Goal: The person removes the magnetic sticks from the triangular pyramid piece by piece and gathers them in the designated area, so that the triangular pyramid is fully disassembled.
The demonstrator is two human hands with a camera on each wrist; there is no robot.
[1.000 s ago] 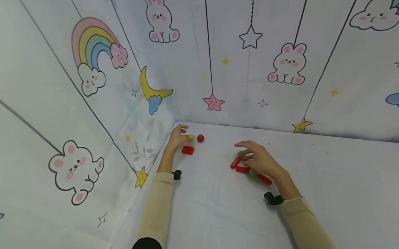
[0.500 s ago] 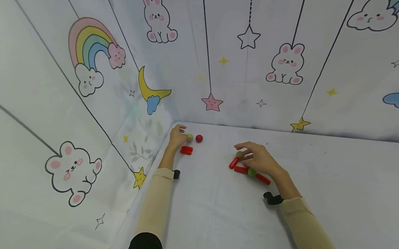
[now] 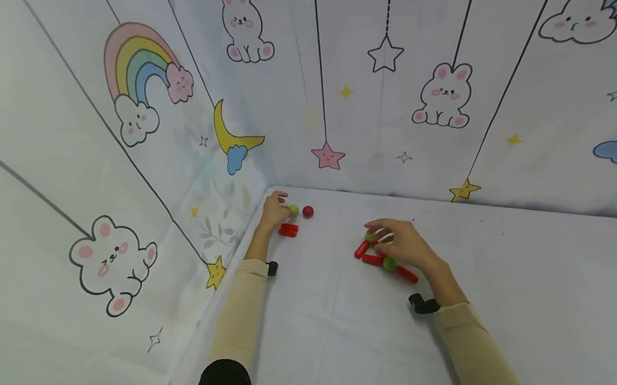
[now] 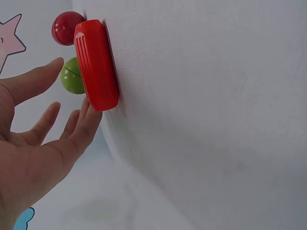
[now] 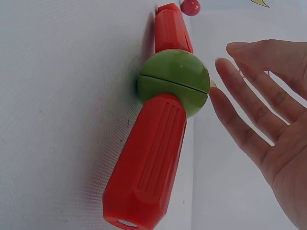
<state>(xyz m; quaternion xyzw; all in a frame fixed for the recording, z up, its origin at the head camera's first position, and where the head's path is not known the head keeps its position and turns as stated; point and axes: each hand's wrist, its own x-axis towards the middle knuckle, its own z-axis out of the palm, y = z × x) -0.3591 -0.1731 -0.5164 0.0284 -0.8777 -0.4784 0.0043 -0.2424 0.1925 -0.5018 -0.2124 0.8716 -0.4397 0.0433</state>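
Observation:
My left hand [image 3: 273, 212] reaches to the table's back left corner, fingers loosely spread beside a green ball [image 4: 72, 76]. Whether it touches the ball I cannot tell. A red ball [image 3: 308, 211] lies just right of that ball, and red ribbed rods [image 3: 288, 231] lie side by side nearer me. My right hand [image 3: 409, 245] hovers with loose fingers over several red rods joined with green balls. One green ball [image 3: 389, 264] sits between two rods [image 5: 146, 163]; another green ball [image 3: 369, 237] is partly hidden by my fingers. A further rod [image 3: 361, 249] slants down from it.
A white cloth covers the table [image 3: 333, 322]. Behind and to the left hangs a white curtain [image 3: 365, 114] printed with rabbits, stars and a rainbow. Each wrist carries a black camera mount [image 3: 423, 304].
My right hand has drawn back slightly to the right, and a red rod now shows under its fingers. The left hand stays beside the green ball.

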